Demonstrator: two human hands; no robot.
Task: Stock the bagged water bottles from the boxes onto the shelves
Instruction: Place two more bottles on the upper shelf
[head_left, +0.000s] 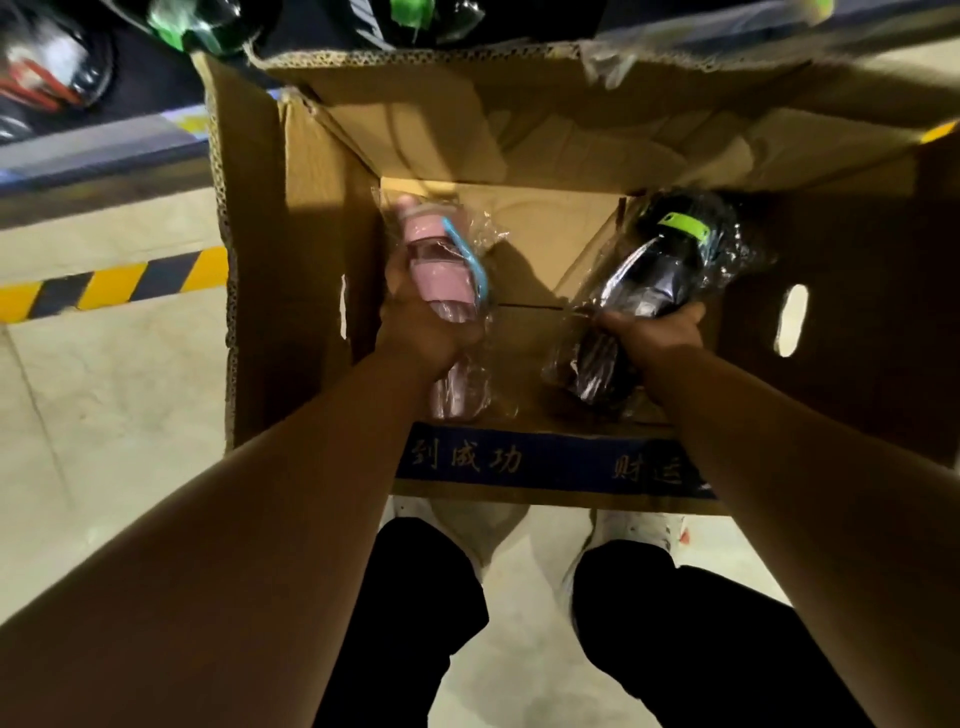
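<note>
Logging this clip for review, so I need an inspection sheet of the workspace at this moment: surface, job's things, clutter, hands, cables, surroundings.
Surface: pale tiled floor; an open cardboard box stands on it.
Job's things: bagged pink bottle and bagged black bottle, both within the box opening; more bagged bottles, blurred, on the shelf beyond.
Clutter: nothing seen.
Hands: left hand grips the pink bottle; right hand grips the black bottle.
Cables: nothing seen.
Surroundings: yellow-black hazard tape on the floor; the person's white shoes beside the box.
</note>
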